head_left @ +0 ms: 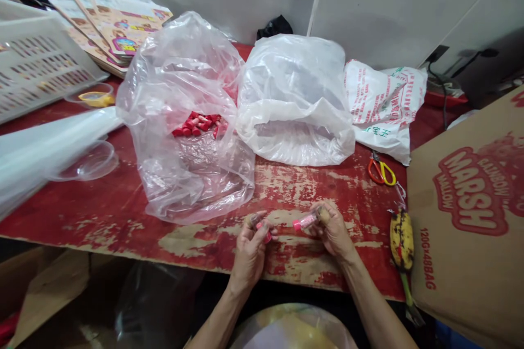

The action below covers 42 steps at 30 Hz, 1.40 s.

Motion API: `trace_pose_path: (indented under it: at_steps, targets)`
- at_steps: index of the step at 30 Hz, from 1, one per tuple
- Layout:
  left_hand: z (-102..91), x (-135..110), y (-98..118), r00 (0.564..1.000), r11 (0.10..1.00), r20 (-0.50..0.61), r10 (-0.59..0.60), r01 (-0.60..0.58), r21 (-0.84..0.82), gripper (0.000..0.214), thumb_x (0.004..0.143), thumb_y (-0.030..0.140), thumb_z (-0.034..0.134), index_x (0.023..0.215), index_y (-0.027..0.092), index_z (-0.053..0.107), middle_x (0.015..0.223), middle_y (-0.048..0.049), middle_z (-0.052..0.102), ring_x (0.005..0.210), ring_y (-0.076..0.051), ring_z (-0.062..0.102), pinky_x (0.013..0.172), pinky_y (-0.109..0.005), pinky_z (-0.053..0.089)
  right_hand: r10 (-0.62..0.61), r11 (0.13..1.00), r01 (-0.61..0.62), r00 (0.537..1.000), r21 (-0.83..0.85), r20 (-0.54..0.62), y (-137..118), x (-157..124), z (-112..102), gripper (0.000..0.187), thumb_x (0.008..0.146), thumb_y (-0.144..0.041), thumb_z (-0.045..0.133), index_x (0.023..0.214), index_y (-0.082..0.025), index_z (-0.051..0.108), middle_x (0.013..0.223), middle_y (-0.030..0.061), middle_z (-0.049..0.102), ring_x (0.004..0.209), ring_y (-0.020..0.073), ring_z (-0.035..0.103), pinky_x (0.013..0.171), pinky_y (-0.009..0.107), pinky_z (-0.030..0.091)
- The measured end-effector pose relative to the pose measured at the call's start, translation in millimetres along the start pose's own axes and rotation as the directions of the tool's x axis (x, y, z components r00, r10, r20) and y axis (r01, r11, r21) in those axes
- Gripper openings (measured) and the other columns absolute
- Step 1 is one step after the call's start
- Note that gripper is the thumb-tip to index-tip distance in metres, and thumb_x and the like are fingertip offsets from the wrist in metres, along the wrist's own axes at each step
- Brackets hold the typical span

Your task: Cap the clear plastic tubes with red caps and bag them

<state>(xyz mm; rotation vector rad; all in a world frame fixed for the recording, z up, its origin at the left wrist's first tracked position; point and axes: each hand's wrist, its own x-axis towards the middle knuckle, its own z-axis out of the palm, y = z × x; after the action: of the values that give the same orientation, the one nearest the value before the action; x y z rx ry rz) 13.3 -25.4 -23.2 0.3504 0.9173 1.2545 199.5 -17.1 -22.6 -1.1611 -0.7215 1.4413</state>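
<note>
My left hand (249, 248) and my right hand (332, 230) are raised close together over the front edge of the worn red table (114, 218). My right hand pinches a small clear tube with a pink end (305, 221). My left hand grips a small pink-ended item (264, 232), partly hidden by my fingers. Both thumbs seem wrapped in tan covers. Behind my hands, a clear plastic bag (184, 185) holds a heap of small red-pink pieces (198, 124).
A second clear bag (295, 103) and a white printed bag (385, 103) stand on the table, with orange-yellow scissors (380, 170) and a spotted banana (402, 240) nearby. A printed cardboard box (470, 202) stands at right; a white slotted crate (36, 60) and printed sheets (118, 27) are far left.
</note>
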Motion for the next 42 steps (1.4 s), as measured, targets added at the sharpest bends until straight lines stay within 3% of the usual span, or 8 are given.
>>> trace_pose_path:
  at_steps: [6, 15, 21, 29, 33, 36, 39, 42]
  targets:
    - [7.9, -7.0, -11.1, 0.992, 0.991, 0.109, -0.064, 0.051, 0.121, 0.036, 0.065, 0.028, 0.077, 0.094, 0.015, 0.059, 0.077, 0.0004, 0.063, 0.057, -0.01, 0.06, 0.054, -0.022, 0.048, 0.003, 0.997, 0.0, 0.999, -0.08, 0.049, 12.5, -6.0, 9.0, 0.035, 0.074, -0.052, 0.065, 0.084, -0.021, 0.054, 0.048, -0.0101, 0.038, 0.04, 0.0063, 0.031, 0.042, 0.02, 0.03]
    - [9.8, -7.1, -12.8, 0.999, 0.997, -0.029, -0.021, 0.023, 0.072, 0.034, 0.056, 0.023, 0.082, 0.081, 0.016, 0.061, 0.07, 0.0039, 0.062, 0.058, -0.008, 0.059, 0.058, -0.021, 0.051, -0.119, 0.876, 0.174, 0.982, -0.45, 0.147, -6.9, -26.7, 16.3, 0.025, 0.079, -0.04, 0.061, 0.095, -0.022, 0.059, 0.081, -0.0001, 0.056, 0.065, 0.0118, 0.051, 0.053, 0.02, 0.04]
    - [7.7, -7.6, -14.2, 0.999, 0.996, -0.007, -0.041, 0.041, 0.08, 0.031, 0.054, 0.024, 0.084, 0.076, 0.014, 0.065, 0.068, 0.0037, 0.06, 0.059, -0.008, 0.058, 0.061, -0.02, 0.05, -0.156, 0.806, 0.245, 0.966, -0.538, 0.206, -9.0, -28.3, 15.2, 0.023, 0.081, -0.04, 0.057, 0.094, -0.021, 0.058, 0.08, 0.0002, 0.056, 0.062, 0.0117, 0.049, 0.049, 0.02, 0.037]
    - [5.7, -7.0, -16.3, 0.991, 0.981, 0.104, -0.08, 0.06, 0.184, 0.025, 0.06, 0.026, 0.081, 0.078, 0.016, 0.067, 0.065, 0.0051, 0.058, 0.06, -0.007, 0.056, 0.063, -0.019, 0.046, -0.094, 0.861, 0.141, 0.988, -0.489, 0.121, 11.8, -31.6, 17.4, 0.025, 0.085, -0.046, 0.05, 0.094, -0.023, 0.045, 0.066, -0.0041, 0.053, 0.053, 0.0111, 0.049, 0.049, 0.022, 0.039]
    - [11.4, -9.1, -12.0, 0.99, 0.958, 0.091, -0.109, 0.08, 0.277, 0.029, 0.058, 0.029, 0.082, 0.077, 0.015, 0.065, 0.068, 0.0031, 0.062, 0.059, -0.009, 0.057, 0.063, -0.022, 0.048, -0.156, 0.804, 0.17, 0.985, -0.57, 0.074, 10.1, -31.6, 17.5, 0.023, 0.083, -0.044, 0.053, 0.088, -0.023, 0.046, 0.068, -0.003, 0.055, 0.055, 0.0114, 0.051, 0.05, 0.022, 0.041]
    - [9.9, -9.4, -12.4, 0.995, 0.932, 0.058, -0.084, 0.057, 0.358, 0.033, 0.062, 0.035, 0.079, 0.084, 0.016, 0.065, 0.067, 0.0033, 0.059, 0.057, -0.009, 0.056, 0.058, -0.022, 0.046, -0.331, 0.607, 0.265, 0.941, -0.749, 0.066, 2.7, -29.8, 10.7, 0.02, 0.084, -0.041, 0.053, 0.089, -0.022, 0.05, 0.064, -0.003, 0.055, 0.051, 0.0119, 0.052, 0.047, 0.022, 0.039]
    - [4.1, -6.8, -15.4, 0.999, 0.917, -0.017, 0.028, -0.019, 0.399, 0.032, 0.066, 0.036, 0.075, 0.088, 0.016, 0.066, 0.068, 0.0032, 0.058, 0.06, -0.01, 0.057, 0.061, -0.021, 0.046, -0.551, 0.191, 0.368, 0.807, -0.91, 0.211, -1.1, -23.8, 2.5, 0.018, 0.085, -0.038, 0.053, 0.089, -0.02, 0.054, 0.066, 0.0006, 0.06, 0.054, 0.0146, 0.056, 0.053, 0.025, 0.04]
    - [1.3, -4.4, -16.4, 0.989, 0.936, -0.111, 0.102, -0.057, 0.346, 0.035, 0.064, 0.035, 0.076, 0.09, 0.016, 0.064, 0.074, 0.0026, 0.059, 0.064, -0.009, 0.058, 0.065, -0.021, 0.046, -0.515, -0.181, 0.405, 0.737, -0.896, 0.438, 0.2, -16.6, -1.8, 0.016, 0.09, -0.029, 0.045, 0.082, -0.02, 0.055, 0.064, 0.0026, 0.061, 0.055, 0.0152, 0.056, 0.055, 0.026, 0.037]
